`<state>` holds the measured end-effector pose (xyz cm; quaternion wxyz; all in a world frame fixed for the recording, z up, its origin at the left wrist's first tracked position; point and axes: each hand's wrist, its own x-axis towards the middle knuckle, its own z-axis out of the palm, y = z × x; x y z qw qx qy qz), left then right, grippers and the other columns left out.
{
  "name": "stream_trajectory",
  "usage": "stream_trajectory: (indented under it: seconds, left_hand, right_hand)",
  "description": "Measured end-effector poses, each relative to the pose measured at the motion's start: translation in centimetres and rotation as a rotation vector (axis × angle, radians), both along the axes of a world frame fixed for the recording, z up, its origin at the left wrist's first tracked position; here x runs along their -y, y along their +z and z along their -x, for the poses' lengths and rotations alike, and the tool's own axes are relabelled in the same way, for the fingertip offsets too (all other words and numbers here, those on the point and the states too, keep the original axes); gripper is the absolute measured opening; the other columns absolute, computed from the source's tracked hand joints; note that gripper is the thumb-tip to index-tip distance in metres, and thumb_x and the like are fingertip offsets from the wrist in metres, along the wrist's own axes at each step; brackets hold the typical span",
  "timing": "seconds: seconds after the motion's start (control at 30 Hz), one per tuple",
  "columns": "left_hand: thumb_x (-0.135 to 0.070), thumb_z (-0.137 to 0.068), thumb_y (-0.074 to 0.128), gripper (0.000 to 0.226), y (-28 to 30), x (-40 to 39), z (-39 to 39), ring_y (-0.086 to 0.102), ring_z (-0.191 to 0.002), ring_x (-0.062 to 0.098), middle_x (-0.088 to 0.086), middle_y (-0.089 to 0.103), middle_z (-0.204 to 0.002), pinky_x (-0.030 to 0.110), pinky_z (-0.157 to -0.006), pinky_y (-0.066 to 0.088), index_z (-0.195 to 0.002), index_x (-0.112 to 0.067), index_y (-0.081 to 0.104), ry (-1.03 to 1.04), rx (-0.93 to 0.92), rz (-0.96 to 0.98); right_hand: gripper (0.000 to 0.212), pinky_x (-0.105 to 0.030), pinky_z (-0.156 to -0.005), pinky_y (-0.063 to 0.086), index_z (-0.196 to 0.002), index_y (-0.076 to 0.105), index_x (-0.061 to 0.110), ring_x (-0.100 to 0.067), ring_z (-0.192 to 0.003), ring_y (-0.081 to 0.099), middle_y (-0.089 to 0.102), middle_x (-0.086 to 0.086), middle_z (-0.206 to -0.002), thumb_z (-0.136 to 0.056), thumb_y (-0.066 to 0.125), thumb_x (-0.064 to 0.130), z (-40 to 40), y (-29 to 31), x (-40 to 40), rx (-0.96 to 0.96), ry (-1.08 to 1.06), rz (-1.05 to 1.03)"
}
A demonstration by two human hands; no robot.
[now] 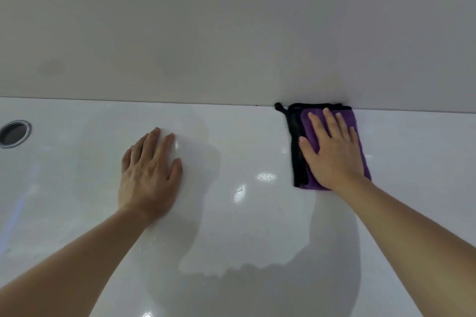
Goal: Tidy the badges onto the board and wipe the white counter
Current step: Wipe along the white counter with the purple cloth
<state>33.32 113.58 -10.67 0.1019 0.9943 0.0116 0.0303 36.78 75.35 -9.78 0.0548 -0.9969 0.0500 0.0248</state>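
The right hand (332,152) pressed flat, fingers straight, on the folded purple cloth (360,136), its long axis running toward the wall (231,33) it touched. The left hand (149,175) lay open on the white counter (244,213), well apart. Badges and board were, seemingly, out of view.

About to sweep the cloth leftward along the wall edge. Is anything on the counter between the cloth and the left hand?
Nothing visible. The counter is bare between the purple cloth under the right hand and the left hand, which rests flat on it.
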Motion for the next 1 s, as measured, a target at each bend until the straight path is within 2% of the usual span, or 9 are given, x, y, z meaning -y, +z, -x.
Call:
stream_trajectory:
  seconds: [0.27,0.53,0.8,1.0]
  left_hand:
    - [-0.052,-0.098,0.025,0.063,0.1,0.1,0.0,0.017,-0.151,0.022,0.003,0.024,-0.166,0.041,-0.124,0.012,-0.156,-0.027,0.031,-0.003,-0.028,-0.005]
    - [-0.053,-0.098,0.021,0.065,0.1,0.1,0.0,0.016,-0.152,0.025,0.006,0.022,-0.167,0.044,-0.124,0.011,-0.156,-0.025,0.030,-0.017,-0.034,0.014]
    - [-0.048,-0.101,0.029,0.059,-0.1,0.0,-0.1,0.016,-0.152,0.024,0.006,0.022,-0.166,0.045,-0.125,0.011,-0.156,-0.024,0.031,-0.020,-0.021,0.038]
    - [-0.038,-0.103,0.031,0.051,0.1,0.0,0.4,0.023,-0.150,0.024,0.006,0.031,-0.162,0.045,-0.124,0.016,-0.150,-0.022,0.041,-0.033,0.030,0.093]
  right_hand:
    - [0.071,-0.049,-0.128,-0.001,-0.165,0.004,0.033,-0.025,-0.159,-0.007,-0.003,-0.003,-0.174,-0.101,0.017,0.062,2.0,0.1,-1.8,-0.051,-0.111,0.018]
    - [0.075,-0.050,-0.128,-0.005,-0.164,0.000,0.037,-0.026,-0.158,-0.014,-0.008,-0.003,-0.173,-0.096,0.004,0.068,5.2,0.2,-9.6,-0.063,-0.007,0.010]
    - [0.068,-0.054,-0.128,-0.001,-0.164,-0.001,0.038,-0.029,-0.159,-0.012,-0.007,-0.003,-0.173,-0.100,0.005,0.062,9.7,-0.3,-18.9,-0.049,0.115,-0.049]
    - [0.070,-0.053,-0.128,0.000,-0.164,0.003,0.038,-0.028,-0.159,-0.011,-0.005,-0.003,-0.174,-0.099,0.009,0.063,11.2,0.0,-20.7,-0.044,0.112,-0.065]
